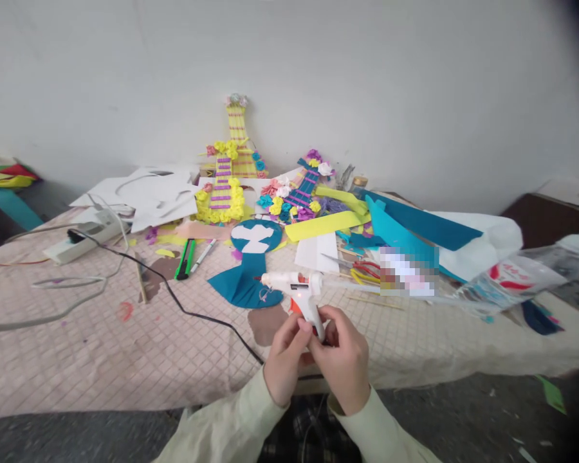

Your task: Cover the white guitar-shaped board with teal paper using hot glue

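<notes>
Pointing L, long axis approx. L-R, white glue gun [293, 281] has handle [311, 313] gripped w/ both hands [343, 352].

Left hand [285, 357] and right hand [342, 350] grip 1 white glue gun [300, 287] by its handle, blue cutout [253, 262] just beyond on the cloth-covered desk [87, 347]!

Your hands [343, 357] obscure the lower grip of the glue gun [309, 305]; its label [299, 287] is too small for you to read. Right of your hands, a pixelated patch [409, 271] masks what lies beneath. Below them, the bottom edge crops your sleeves [231, 418].
</notes>
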`<state>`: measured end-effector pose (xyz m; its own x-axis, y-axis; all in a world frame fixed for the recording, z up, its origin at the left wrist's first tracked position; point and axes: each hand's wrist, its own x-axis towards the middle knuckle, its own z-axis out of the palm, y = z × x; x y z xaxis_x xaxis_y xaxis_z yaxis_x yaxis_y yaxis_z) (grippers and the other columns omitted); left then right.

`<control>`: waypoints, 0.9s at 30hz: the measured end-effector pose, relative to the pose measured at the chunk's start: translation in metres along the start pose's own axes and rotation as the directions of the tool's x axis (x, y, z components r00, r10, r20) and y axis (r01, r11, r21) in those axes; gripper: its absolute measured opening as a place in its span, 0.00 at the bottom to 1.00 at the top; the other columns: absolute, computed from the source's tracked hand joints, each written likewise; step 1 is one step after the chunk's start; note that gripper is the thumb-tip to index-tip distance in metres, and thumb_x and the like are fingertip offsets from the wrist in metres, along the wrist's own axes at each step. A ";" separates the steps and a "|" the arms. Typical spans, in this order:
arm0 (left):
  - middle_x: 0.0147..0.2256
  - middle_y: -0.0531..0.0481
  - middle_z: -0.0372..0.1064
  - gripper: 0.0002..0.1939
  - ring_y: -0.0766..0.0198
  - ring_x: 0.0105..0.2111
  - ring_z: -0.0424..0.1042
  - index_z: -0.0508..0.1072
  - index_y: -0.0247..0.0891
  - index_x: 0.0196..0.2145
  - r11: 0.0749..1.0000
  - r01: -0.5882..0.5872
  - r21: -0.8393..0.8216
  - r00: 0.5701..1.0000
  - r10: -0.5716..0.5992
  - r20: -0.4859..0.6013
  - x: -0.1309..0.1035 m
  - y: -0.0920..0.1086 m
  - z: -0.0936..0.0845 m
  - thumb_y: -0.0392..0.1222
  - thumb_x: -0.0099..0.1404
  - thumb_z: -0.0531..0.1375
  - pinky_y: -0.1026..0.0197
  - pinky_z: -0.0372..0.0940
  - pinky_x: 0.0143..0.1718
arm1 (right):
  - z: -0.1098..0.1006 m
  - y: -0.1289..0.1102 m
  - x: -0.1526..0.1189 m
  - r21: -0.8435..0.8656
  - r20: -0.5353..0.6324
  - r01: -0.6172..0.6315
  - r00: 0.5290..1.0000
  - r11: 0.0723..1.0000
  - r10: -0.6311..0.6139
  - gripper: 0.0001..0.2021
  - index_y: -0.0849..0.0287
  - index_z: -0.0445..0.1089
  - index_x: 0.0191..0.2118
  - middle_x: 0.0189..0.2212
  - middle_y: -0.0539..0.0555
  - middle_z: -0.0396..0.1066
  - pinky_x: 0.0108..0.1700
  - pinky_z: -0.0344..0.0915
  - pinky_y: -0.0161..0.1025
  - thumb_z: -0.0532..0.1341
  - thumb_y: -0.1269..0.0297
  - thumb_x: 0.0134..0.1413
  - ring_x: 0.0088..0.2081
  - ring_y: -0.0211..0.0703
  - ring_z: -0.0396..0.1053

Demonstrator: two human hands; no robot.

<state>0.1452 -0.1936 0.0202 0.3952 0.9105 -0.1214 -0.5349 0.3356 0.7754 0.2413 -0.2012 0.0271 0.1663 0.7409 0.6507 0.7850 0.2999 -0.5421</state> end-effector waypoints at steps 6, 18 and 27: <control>0.28 0.51 0.68 0.12 0.69 0.29 0.67 0.72 0.37 0.38 0.988 -0.080 -0.130 0.987 0.061 -0.146 0.006 0.001 0.003 0.44 0.57 0.61 0.68 0.66 0.30 | -0.003 0.005 0.001 0.200 0.129 0.142 0.977 0.969 -0.170 0.18 0.60 0.61 0.49 0.38 0.58 0.68 0.37 0.64 0.40 0.58 0.71 0.49 0.37 0.43 0.66; 0.44 0.42 0.65 0.15 0.57 0.38 0.71 0.73 0.36 0.40 0.942 -0.190 0.276 0.976 0.212 -0.051 0.002 -0.004 0.002 0.46 0.60 0.57 0.58 0.69 0.36 | -0.020 0.016 0.032 0.719 -0.168 -0.081 0.944 0.690 0.286 0.06 0.57 0.67 0.37 0.22 0.48 0.61 0.26 0.58 0.38 0.57 0.62 0.53 0.22 0.36 0.60; 0.32 0.45 0.67 0.15 0.62 0.33 0.67 0.75 0.33 0.34 0.874 -0.233 0.427 0.968 0.251 0.014 0.001 0.003 0.004 0.46 0.61 0.55 0.62 0.65 0.37 | -0.023 0.014 0.032 0.654 -0.216 -0.062 0.940 0.754 0.265 0.07 0.59 0.67 0.31 0.21 0.48 0.62 0.25 0.58 0.37 0.56 0.62 0.55 0.22 0.36 0.61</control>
<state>0.1469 -0.1921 0.0251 0.2590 0.9621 0.0857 -0.2404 -0.0218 0.9704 0.2712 -0.1876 0.0525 0.4933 0.6457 0.5829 0.1907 0.5735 -0.7967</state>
